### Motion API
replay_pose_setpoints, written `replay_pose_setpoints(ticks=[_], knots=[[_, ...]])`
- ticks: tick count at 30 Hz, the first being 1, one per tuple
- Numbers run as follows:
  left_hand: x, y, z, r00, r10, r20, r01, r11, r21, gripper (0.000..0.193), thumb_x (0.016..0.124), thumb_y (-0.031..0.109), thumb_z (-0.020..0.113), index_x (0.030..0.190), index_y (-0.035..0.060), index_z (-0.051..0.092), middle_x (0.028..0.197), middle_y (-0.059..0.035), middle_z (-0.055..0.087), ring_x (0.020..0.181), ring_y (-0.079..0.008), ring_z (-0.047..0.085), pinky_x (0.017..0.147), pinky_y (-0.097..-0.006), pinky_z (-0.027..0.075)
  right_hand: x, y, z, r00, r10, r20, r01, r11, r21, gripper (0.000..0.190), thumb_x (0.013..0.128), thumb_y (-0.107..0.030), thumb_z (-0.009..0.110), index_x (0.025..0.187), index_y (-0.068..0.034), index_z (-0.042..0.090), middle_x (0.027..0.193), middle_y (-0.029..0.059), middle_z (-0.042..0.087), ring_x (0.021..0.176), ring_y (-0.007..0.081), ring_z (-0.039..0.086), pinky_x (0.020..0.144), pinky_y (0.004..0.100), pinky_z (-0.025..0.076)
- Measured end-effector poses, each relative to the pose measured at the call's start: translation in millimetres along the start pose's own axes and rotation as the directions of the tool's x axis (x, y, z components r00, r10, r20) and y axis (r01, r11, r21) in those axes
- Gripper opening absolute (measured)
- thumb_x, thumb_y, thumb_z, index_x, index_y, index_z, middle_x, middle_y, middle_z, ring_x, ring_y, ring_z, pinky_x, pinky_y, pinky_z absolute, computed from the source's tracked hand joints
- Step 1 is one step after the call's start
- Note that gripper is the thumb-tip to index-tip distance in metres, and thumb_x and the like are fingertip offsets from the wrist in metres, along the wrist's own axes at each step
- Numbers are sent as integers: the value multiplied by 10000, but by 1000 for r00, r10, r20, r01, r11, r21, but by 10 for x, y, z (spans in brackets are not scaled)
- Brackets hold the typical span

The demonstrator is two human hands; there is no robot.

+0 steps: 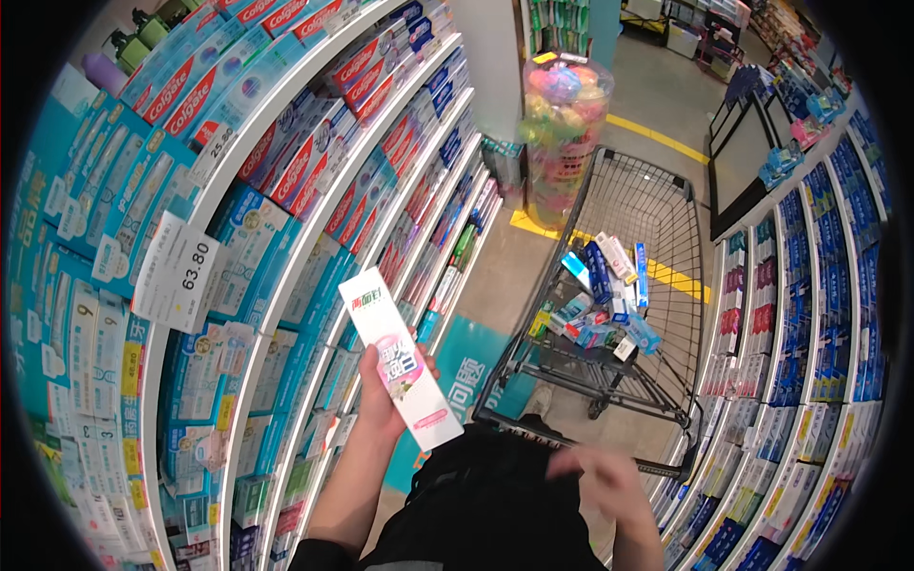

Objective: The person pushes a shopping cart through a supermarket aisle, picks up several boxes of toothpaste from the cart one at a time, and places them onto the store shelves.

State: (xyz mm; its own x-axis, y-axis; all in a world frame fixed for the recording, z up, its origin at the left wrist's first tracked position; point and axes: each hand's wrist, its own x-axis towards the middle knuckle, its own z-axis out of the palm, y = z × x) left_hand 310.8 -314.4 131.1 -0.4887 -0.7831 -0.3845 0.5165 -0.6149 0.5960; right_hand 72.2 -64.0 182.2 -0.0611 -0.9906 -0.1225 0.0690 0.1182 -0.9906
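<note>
A long white toothpaste box with pink print point(401, 360) is held upright at a tilt by my left hand point(382, 400), thumb on its front edge and fingertips behind it. The box is beside the shelves on the left. My right hand point(596, 475) is blurred, near the handle of a black wire shopping cart point(650, 467); I see nothing in it, and whether it touches the handle is unclear. Inside the cart lies a loose heap of toothpaste boxes, among them a dark blue box point(598, 271) and a white one point(615, 257).
Shelves of toothpaste boxes point(303, 164) line the left side, with a price tag point(178, 271) jutting out. More stocked shelves point(796, 314) stand on the right. A clear bin of colourful puffs point(564, 135) stands beyond the cart's left corner, and a black-framed panel point(742, 164) stands at the right.
</note>
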Motion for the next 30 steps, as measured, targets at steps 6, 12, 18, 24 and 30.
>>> replay_pose_setpoints(ticks=[6, 12, 18, 24, 30], knots=[[86, -4, 82, 1000, -16, -10, 16, 1000, 0, 740, 910, 709, 404, 1247, 62, 527, 960, -105, 629, 841, -269, 647, 776, -420, 536, -247, 1507, 156, 947, 62, -316, -315, 384, -868, 464, 856, -391, 672, 1108, -8, 599, 981, 181, 628, 999, 357, 590, 806, 440, 486], [93, 85, 6, 999, 33, 15, -34, 999, 12, 765, 901, 714, 428, 1293, 61, 506, 978, -109, 621, 856, -268, 647, 786, -422, 540, -7, 1533, 62, 867, 353, -353, -460, 290, -839, 475, 792, -466, 694, 984, -33, 665, 861, 159, 674, 837, 353, 666, 755, 450, 521], [104, 74, -83, 996, 67, 53, -72, 993, 95, 683, 888, 563, 588, 1337, 58, 487, 1022, -119, 628, 888, -274, 641, 798, -421, 542, 118, 1676, -53, 808, 512, -291, -469, 262, -843, 394, 750, -433, 712, 871, -59, 727, 829, 180, 709, 822, 360, 696, 769, 459, 553], [22, 43, -103, 999, 49, -15, -49, 999, 15, 589, 873, 431, 615, 1317, 58, 507, 1008, -109, 626, 900, -281, 643, 799, -428, 562, 147, 1667, -22, 815, 482, -321, -462, 206, -863, 332, 773, -395, 685, 849, -79, 751, 801, 178, 711, 797, 351, 704, 744, 442, 564], [70, -160, -415, 996, -86, 21, 84, 994, 65, 535, 936, 371, 552, 1363, 61, 462, 1142, -146, 644, 1038, -319, 655, 914, -474, 535, 51, 1493, 19, 832, 463, -307, -460, 264, -848, 428, 779, -484, 657, 965, -102, 714, 800, 157, 711, 790, 343, 703, 733, 468, 562]])
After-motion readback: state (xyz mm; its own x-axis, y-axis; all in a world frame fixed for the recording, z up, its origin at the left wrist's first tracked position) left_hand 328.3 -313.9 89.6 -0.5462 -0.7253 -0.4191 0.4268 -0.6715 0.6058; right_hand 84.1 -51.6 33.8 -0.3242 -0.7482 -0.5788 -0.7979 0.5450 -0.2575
